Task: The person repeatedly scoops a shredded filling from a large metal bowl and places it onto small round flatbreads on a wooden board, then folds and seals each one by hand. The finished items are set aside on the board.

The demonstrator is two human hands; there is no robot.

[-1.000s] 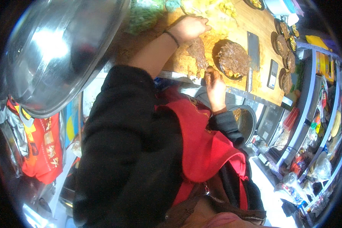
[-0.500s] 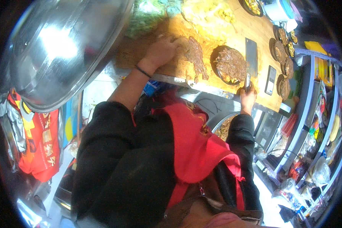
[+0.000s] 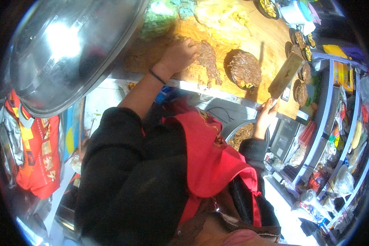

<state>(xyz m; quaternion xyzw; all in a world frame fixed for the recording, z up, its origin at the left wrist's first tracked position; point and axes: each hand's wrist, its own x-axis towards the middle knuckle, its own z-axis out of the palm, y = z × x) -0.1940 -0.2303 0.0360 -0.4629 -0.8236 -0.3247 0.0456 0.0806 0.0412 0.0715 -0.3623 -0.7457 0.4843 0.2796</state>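
My right hand (image 3: 266, 112) grips the handle of a cleaver (image 3: 287, 76). Its wide blade is lifted and tilted over the right part of the wooden board (image 3: 270, 45). On the board, my left hand (image 3: 182, 55) has its fingers curled beside a spread of dark brown minced meat (image 3: 209, 61); what is inside them, if anything, is hidden. Between the two hands stands a round dark bowl topped with a patty of the same brown meat (image 3: 245, 69), with bits of yellow showing at its lower rim.
A large shiny metal lid or pan (image 3: 65, 53) fills the upper left. Behind lie a green plastic bag (image 3: 158, 20) and a yellow heap (image 3: 223, 16). Filled bowls (image 3: 301, 93) line the board's right edge near a phone (image 3: 287, 92). Below is a pot of brown food (image 3: 242, 137).
The cleaver has risen from the board and swung right, its blade now tilted. My right hand has turned with it. My left hand's fingers have curled in, closer to the minced meat.
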